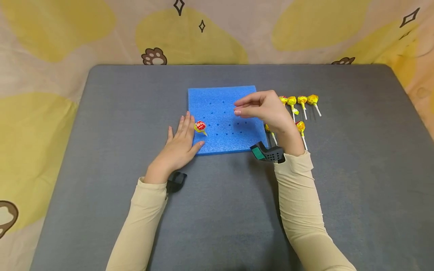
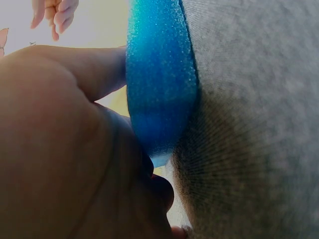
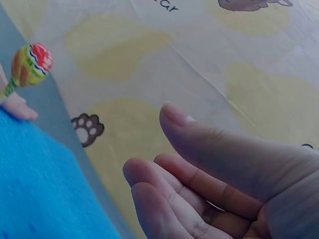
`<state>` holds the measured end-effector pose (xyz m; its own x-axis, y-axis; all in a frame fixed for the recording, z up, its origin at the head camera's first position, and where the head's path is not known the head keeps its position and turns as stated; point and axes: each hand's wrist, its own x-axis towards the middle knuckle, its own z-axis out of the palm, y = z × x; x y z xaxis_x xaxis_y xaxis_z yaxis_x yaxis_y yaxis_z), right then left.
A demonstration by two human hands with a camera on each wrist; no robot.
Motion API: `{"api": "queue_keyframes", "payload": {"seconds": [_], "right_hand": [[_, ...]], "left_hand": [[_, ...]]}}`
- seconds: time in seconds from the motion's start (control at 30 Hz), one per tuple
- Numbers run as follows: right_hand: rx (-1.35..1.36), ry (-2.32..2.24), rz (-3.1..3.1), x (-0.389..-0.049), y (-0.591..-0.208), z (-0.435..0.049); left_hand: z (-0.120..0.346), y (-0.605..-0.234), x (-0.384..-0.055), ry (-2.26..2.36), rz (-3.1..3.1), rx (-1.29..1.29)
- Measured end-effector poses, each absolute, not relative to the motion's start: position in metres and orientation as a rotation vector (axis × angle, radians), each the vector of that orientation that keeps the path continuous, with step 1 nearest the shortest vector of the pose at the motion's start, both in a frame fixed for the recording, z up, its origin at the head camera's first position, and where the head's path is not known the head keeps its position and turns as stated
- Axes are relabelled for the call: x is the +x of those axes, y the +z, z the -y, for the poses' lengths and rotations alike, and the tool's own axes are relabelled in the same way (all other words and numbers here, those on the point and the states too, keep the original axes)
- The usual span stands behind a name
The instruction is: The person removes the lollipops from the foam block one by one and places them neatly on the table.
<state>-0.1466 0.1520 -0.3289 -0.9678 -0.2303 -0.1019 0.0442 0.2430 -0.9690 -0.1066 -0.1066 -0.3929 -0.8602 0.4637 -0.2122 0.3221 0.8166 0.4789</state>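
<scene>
A blue foam board [image 1: 220, 141] with rows of small holes lies on the grey table. One lollipop [image 1: 200, 126] in a red and yellow wrapper stands in a hole near its left side, head up. My left hand [image 1: 178, 150] rests along the board's left edge with fingers stretched out and thumb on its front left corner; in the left wrist view the hand presses against the board's side. Above the board's right part hovers my right hand [image 1: 266, 109], its fingers loosely bent and apart from the thumb. Nothing is between them in the right wrist view.
Several yellow lollipops lie right of the board: a back row with a lollipop [image 1: 312, 99] at its right end, and nearer ones, including a lollipop [image 1: 300, 127] beside my right wrist. A patterned cloth [image 1: 210, 45] hangs behind the table [image 1: 118, 113].
</scene>
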Motion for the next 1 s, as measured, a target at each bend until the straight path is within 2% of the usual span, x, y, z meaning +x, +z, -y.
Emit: {"api": "queue_keyframes", "payload": {"seconds": [0.6,1.0], "right_hand": [[-0.32,-1.798,-2.109,-0.145,-0.352,-0.1],[-0.381,-1.825,-2.13,-0.142,-0.36,-0.084]], "left_hand": [[0.104,-0.392,-0.107,0.624,-2.673,0.573],[0.104,-0.392,-0.108,0.609,-2.672,0.577]]}}
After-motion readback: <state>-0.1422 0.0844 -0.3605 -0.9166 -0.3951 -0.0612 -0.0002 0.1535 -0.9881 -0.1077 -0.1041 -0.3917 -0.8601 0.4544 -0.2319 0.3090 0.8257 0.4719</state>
